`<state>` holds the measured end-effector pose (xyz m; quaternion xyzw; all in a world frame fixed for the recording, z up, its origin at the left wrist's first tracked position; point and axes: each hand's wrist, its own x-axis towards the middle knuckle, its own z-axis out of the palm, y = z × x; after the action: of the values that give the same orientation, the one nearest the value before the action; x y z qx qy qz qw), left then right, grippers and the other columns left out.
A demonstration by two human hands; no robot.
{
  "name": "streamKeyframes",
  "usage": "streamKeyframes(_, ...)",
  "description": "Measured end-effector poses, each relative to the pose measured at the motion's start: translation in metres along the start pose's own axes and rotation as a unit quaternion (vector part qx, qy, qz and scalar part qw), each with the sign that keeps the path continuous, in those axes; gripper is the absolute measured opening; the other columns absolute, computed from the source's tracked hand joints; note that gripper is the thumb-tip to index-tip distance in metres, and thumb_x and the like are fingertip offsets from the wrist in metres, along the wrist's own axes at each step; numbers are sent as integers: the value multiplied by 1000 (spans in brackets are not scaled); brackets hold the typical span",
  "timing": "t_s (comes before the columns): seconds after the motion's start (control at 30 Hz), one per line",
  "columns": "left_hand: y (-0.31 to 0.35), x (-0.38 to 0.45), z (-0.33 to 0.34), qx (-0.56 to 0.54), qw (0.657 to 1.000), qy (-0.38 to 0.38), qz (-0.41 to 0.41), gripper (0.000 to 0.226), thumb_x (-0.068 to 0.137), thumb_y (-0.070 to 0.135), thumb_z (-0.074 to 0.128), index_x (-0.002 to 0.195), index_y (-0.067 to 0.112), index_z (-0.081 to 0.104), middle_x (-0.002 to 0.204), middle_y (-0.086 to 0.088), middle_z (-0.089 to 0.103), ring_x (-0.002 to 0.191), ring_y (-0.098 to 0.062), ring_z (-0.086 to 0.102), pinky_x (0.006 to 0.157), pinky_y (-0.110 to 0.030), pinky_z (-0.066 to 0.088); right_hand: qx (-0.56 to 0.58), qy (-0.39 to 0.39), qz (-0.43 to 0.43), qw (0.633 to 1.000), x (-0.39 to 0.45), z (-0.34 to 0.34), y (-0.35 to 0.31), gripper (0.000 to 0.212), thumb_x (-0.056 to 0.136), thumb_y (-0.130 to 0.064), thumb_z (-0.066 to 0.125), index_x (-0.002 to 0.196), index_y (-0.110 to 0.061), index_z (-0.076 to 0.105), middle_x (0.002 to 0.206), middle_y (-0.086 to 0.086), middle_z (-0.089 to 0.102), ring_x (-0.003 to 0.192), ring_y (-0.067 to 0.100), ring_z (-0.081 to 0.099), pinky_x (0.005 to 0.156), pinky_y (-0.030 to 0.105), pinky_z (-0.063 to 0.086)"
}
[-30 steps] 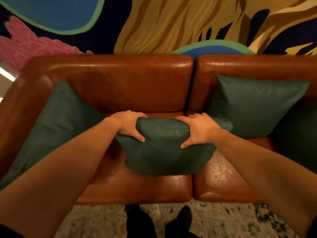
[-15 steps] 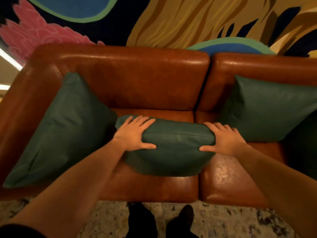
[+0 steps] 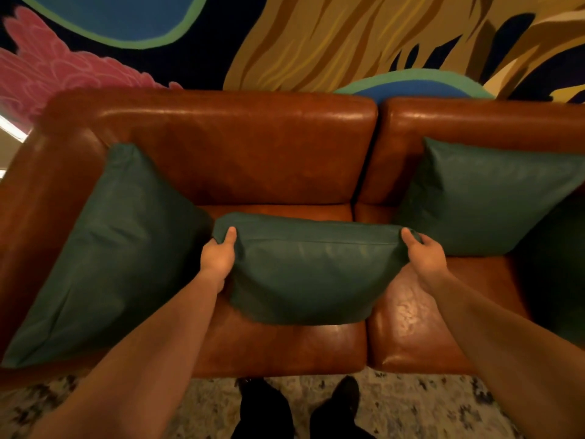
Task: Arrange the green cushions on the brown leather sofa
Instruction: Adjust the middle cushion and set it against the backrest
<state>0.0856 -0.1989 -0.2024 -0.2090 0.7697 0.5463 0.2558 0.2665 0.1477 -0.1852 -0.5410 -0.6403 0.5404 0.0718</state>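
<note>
A green cushion [image 3: 310, 274] stands on the seat of the brown leather sofa [image 3: 240, 150], across the gap between the two seat pads. My left hand [image 3: 218, 256] grips its upper left corner, thumb on top. Its upper right corner is pinched by my right hand [image 3: 425, 253]. A larger green cushion [image 3: 110, 248] leans in the sofa's left corner, touching the held one. Another green cushion [image 3: 487, 198] leans against the right backrest. A fourth, dark green cushion [image 3: 560, 264] is partly cut off at the right edge.
A painted wall [image 3: 316, 42] rises behind the sofa. A speckled rug [image 3: 411, 403] lies in front of it, with my dark shoes [image 3: 297, 407] on it. Bare seat leather shows in front of and to the right of the held cushion.
My hands slid apart from the top middle of the cushion to its two upper corners. The cushion now stands wider and more upright.
</note>
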Motion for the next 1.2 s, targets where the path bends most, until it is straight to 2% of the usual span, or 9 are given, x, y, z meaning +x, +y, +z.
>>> streamKeyframes(0.07, 3, 1, -4, 16, 999, 8, 31, 49, 102, 45, 50, 136, 12, 58, 133, -6, 61, 125, -29, 56, 108, -38, 42, 9, 19, 10, 1000, -3, 6, -4, 43, 107, -40, 48, 129, -6, 65, 117, 9, 65, 110, 24, 59, 96, 36, 47)
streamKeyframes(0.27, 22, 14, -10, 33, 997, 4, 76, 27, 101, 45, 52, 103, 21, 64, 102, 2, 65, 104, -24, 61, 102, -42, 47, -122, 92, -32, 988, 0, 5, -20, 43, 109, -27, 42, 132, 2, 64, 133, 28, 62, 127, 44, 54, 107, 46, 43)
streamKeyframes(0.37, 37, 23, -12, 77, 993, 10, 90, 38, 100, 48, 51, 91, 13, 63, 100, -6, 66, 97, -28, 62, 93, -44, 50, -156, 83, -52, 983, 14, 5, -39, 42, 109, -28, 42, 129, 2, 65, 129, 27, 64, 123, 44, 57, 104, 46, 45)
streamKeyframes(0.5, 59, 31, -5, 142, 983, 23, 113, 47, 101, 48, 48, 91, 5, 63, 93, -9, 63, 93, -30, 61, 82, -40, 48, -172, 79, -62, 980, 39, 10, -60, 42, 108, -30, 42, 125, -2, 68, 123, 27, 67, 117, 45, 61, 103, 52, 50)
streamKeyframes(0.6, 76, 44, 9, 150, 982, 24, 112, 47, 100, 52, 47, 88, 9, 63, 95, -8, 64, 94, -32, 63, 86, -44, 54, -180, 78, -65, 978, 68, 14, -80, 41, 108, -29, 42, 121, -1, 68, 121, 27, 67, 113, 46, 62, 100, 56, 51)
streamKeyframes(0.7, 94, 58, 23, 131, 987, 22, 86, 50, 97, 57, 48, 88, 11, 65, 96, -10, 66, 93, -34, 65, 85, -54, 58, -190, 51, -66, 978, 103, 15, -106, 43, 109, -30, 41, 130, 0, 64, 128, 25, 64, 118, 47, 59, 102, 58, 50)
streamKeyframes(0.83, 129, 74, 52, 128, 990, 31, 52, 42, 101, 51, 47, 94, 13, 63, 98, -10, 63, 95, -34, 64, 86, -55, 58, -220, 14, -57, 974, 150, 19, -134, 45, 110, -31, 38, 132, -1, 62, 131, 25, 62, 119, 47, 58, 102, 59, 50)
streamKeyframes(1.03, 169, 103, 84, 114, 993, 33, 17, 36, 102, 46, 50, 116, 14, 60, 120, -7, 58, 110, -32, 59, 87, -51, 59, -250, 23, -78, 965, 189, 30, -166, 44, 111, -24, 35, 126, 4, 65, 132, 29, 62, 123, 45, 58, 105, 48, 48)
streamKeyframes(1.2, 186, 117, 95, 94, 994, 40, 23, 32, 102, 45, 51, 110, 16, 60, 121, -8, 61, 110, -31, 60, 89, -52, 58, -241, 6, -69, 968, 203, 31, -178, 46, 111, -27, 35, 130, 5, 62, 135, 30, 60, 126, 46, 56, 108, 47, 46)
